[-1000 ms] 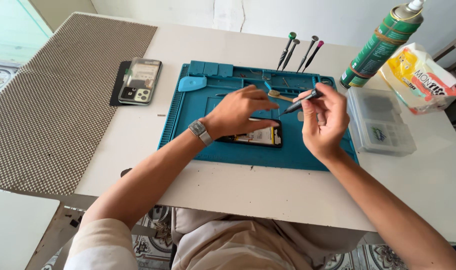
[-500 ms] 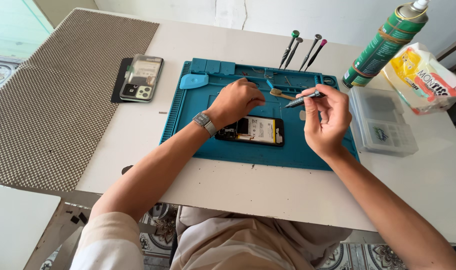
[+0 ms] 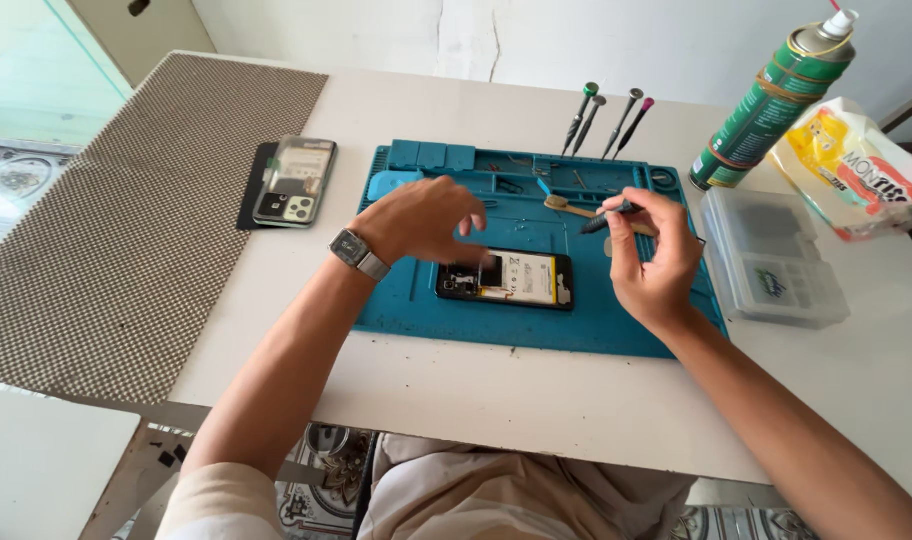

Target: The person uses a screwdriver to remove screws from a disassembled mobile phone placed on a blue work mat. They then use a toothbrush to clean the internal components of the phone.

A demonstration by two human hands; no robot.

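Observation:
An opened phone (image 3: 511, 279) with its back off lies on the blue repair mat (image 3: 576, 320), battery and board showing. My left hand (image 3: 421, 220), watch on the wrist, hovers over the phone's left end with fingers curled down toward it; whether it pinches a small part is too small to tell. My right hand (image 3: 651, 258) is raised just right of the phone and grips a small dark screwdriver (image 3: 608, 215) pointing left. A brush with a wooden handle (image 3: 574, 207) lies on the mat behind the phone.
Several screwdrivers (image 3: 606, 118) stand upright at the mat's back edge. A green spray can (image 3: 771, 100), a yellow-and-white packet (image 3: 856, 170) and a clear parts box (image 3: 771, 260) sit to the right. A phone back cover (image 3: 294, 182) lies left, beside a checkered mat (image 3: 126, 230).
My left hand has drawn back from the mat's rear tray area toward the phone's left end. My right hand has held the screwdriver in nearly the same place.

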